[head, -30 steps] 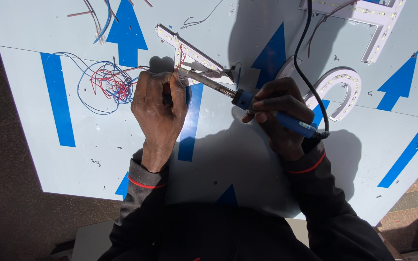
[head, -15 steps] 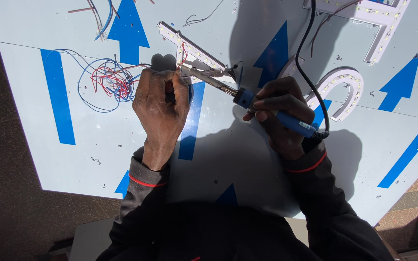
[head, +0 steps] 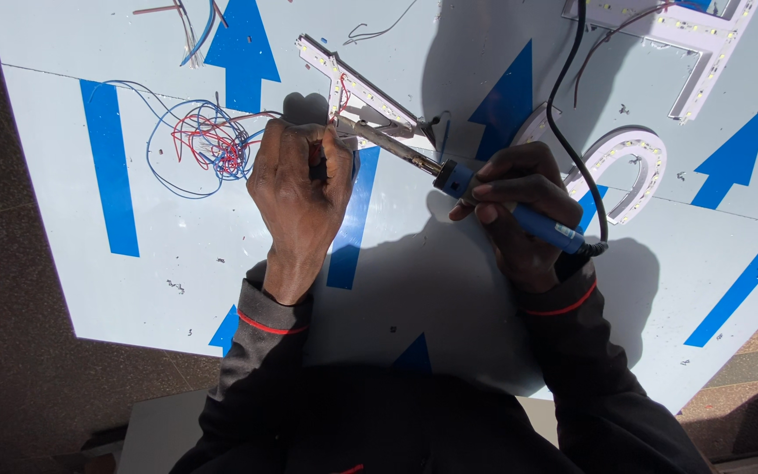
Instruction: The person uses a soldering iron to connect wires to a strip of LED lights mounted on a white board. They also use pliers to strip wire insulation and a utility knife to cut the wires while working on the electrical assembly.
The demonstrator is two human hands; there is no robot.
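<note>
Right hand (head: 519, 211) grips blue soldering iron (head: 484, 197); left hand (head: 300, 180) closed, pinning wire at LED strip (head: 357, 88). Keep tip steady on joint.

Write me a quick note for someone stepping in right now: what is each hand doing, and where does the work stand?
Left hand: fisted, pressing a small dark item, unclear what, by the white strip-shaped sign piece with small lights.
Right hand: grips the blue-handled soldering iron, tip at that piece beside the left hand; its black cord runs up the board.
Tangle of red and blue wires lies left; a white curved lit piece right, all on the pale board with blue arrows.
Done: cannot tell. The joint appears in progress.
</note>
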